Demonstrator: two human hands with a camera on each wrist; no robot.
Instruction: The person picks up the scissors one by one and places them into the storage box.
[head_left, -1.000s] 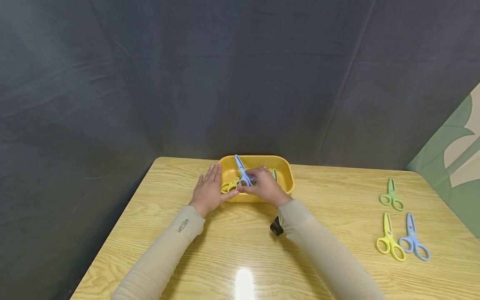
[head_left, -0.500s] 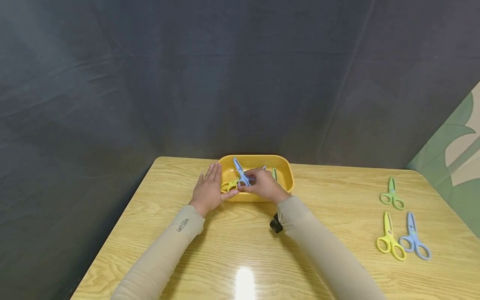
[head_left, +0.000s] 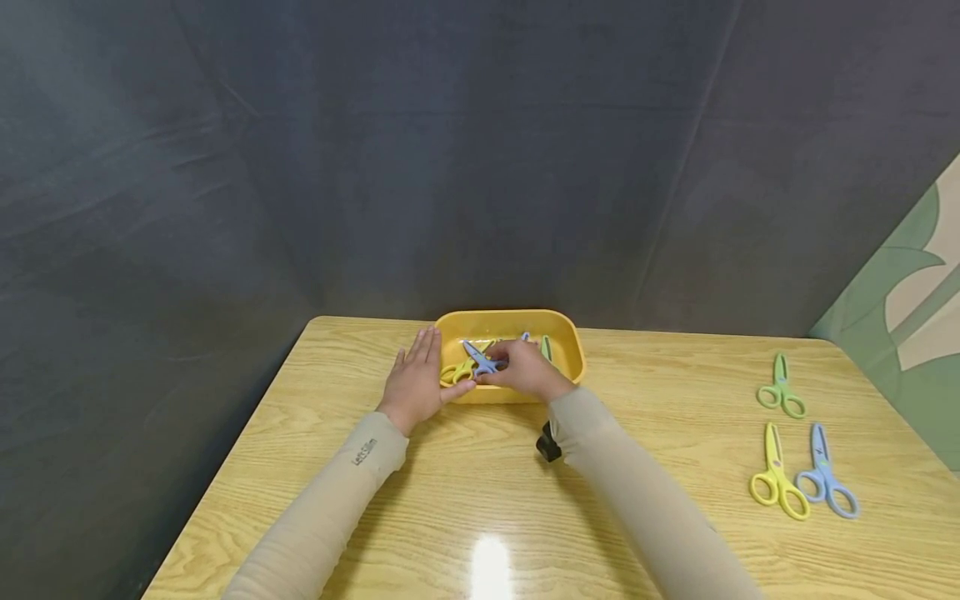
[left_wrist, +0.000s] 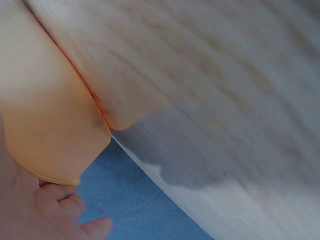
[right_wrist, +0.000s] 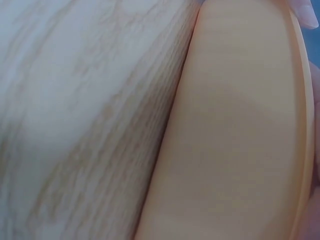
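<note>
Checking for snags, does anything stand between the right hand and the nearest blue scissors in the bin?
Nothing visible: the right hand holds those blue scissors by the handle end. The nearby yellow scissors aren't in between.

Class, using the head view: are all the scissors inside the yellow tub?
No: green scissors, yellow scissors and blue scissors lie on the table, right of the tub.

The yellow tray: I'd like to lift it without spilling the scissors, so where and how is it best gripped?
Probably by the rim at both short ends of the yellow tray, coming from left and right. Its oblong shape suggests support at each end, and the thin rim offers an edge. The left hand lies against the left end; the right hand holds blue scissors inside.
</note>
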